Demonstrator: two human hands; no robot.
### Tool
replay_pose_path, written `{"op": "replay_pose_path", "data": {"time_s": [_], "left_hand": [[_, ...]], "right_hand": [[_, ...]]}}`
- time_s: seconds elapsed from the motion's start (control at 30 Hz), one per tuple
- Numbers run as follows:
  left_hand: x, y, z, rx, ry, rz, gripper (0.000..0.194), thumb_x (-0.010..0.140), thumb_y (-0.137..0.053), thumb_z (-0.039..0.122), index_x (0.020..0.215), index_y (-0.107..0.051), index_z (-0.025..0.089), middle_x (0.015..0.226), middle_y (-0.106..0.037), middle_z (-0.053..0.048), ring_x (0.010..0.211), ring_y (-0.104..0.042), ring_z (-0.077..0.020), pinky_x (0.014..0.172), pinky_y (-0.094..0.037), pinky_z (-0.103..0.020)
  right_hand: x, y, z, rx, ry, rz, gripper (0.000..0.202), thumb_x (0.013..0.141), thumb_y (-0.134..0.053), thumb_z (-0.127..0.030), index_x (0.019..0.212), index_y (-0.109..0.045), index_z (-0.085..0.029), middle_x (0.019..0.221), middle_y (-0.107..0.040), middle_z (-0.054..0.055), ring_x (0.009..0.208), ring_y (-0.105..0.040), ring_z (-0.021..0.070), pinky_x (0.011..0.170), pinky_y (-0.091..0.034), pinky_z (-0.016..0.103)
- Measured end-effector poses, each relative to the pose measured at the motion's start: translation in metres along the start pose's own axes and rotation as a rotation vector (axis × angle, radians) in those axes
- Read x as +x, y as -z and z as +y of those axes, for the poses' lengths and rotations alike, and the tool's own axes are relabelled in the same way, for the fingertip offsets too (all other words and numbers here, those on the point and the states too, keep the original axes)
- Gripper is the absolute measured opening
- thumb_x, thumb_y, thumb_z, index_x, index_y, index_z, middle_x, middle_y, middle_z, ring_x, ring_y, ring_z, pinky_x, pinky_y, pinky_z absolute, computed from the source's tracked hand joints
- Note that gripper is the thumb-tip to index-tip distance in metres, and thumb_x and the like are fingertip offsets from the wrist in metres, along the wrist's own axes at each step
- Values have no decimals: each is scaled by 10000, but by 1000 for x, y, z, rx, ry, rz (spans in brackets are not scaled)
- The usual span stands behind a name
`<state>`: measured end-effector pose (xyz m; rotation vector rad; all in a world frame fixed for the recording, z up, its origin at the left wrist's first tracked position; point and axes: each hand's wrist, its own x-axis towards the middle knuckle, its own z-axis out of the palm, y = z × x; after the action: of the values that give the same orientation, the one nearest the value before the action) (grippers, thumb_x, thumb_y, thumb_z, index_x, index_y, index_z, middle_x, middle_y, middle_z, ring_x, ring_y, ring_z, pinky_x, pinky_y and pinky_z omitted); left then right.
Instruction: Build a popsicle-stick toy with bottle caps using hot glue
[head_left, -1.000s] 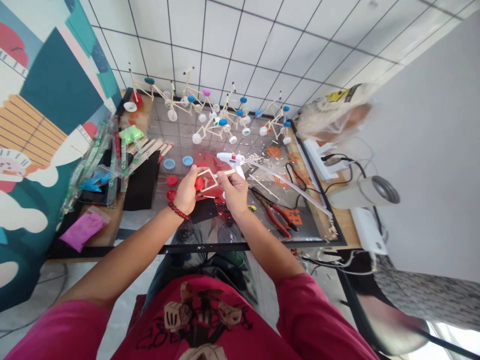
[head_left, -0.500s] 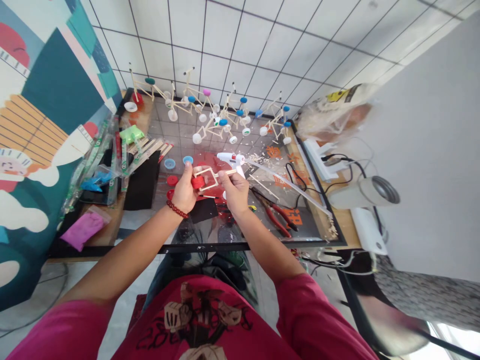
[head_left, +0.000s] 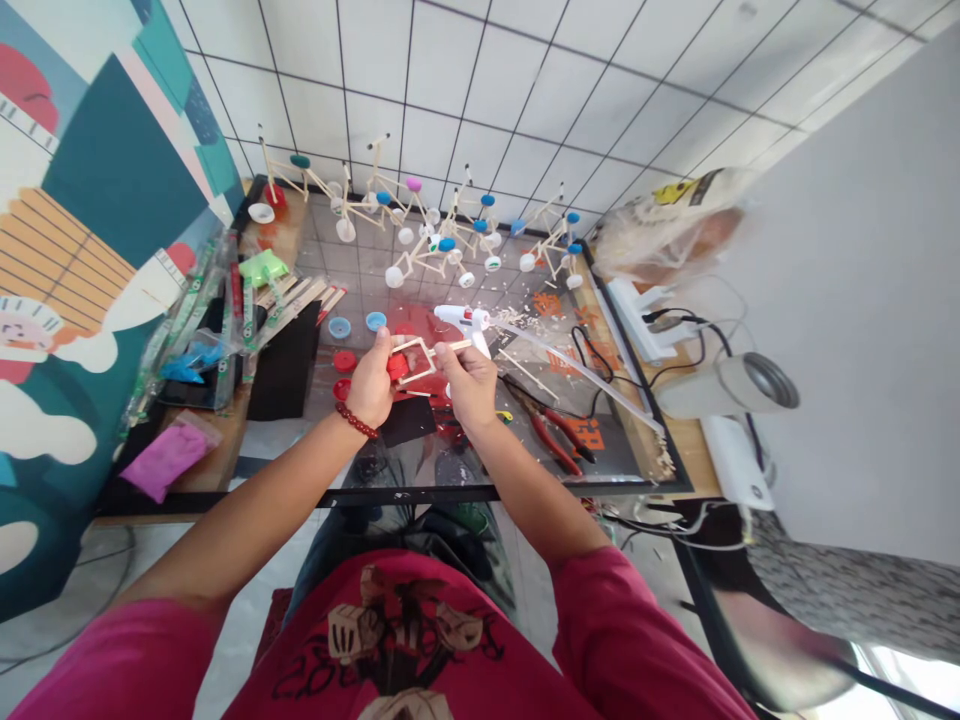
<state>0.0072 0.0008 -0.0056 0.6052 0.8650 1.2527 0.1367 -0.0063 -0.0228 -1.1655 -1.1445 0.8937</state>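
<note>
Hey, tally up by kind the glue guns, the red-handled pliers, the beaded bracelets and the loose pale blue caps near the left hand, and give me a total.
Glue gun: 1
Red-handled pliers: 1
Beaded bracelet: 1
Loose pale blue caps: 2
Total: 5

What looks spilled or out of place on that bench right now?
Pale crumbs lie scattered beside the white glue gun, with another small heap at the table's near right corner; they look like loose debris. Nothing I can see looks clearly broken.
</note>
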Motion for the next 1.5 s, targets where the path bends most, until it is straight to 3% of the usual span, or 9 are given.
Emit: {"op": "replay_pose_path", "data": {"time_s": [0.5,0.73,1.1,1.5], "left_hand": [[0,0,0,30,-17,31,579,861,-523,690,785,-678,137,553,-506,5,404,-416,-67,361,-262,-195],[1,2,-2,37,-23,5,565,851,-535,694,798,-683,152,558,-524,3,433,-452,-83,377,-292,-211],[0,2,-3,36,-47,-9,570,854,-528,694,801,-691,150,554,-501,1,428,-412,-85,379,-235,-226],[1,4,-4,28,-56,-13,581,845,-542,697,796,-688,136,558,-500,6,436,-457,-88,382,-284,-219]], "right_hand": [[2,1,4,-33,4,7,378,787,-685,-545,660,-656,-191,638,-604,-28,619,-501,119,642,-429,264],[2,2,2,-57,2,2,377,786,-680,-551,663,-664,-195,638,-615,-24,625,-520,126,640,-441,265],[2,1,3,-31,3,-6,352,780,-693,-535,679,-680,-198,652,-640,-20,627,-540,132,655,-465,276],[1,0,7,4,16,-10,342,786,-706,-507,667,-673,-188,642,-637,-26,615,-534,118,647,-452,263]]}}
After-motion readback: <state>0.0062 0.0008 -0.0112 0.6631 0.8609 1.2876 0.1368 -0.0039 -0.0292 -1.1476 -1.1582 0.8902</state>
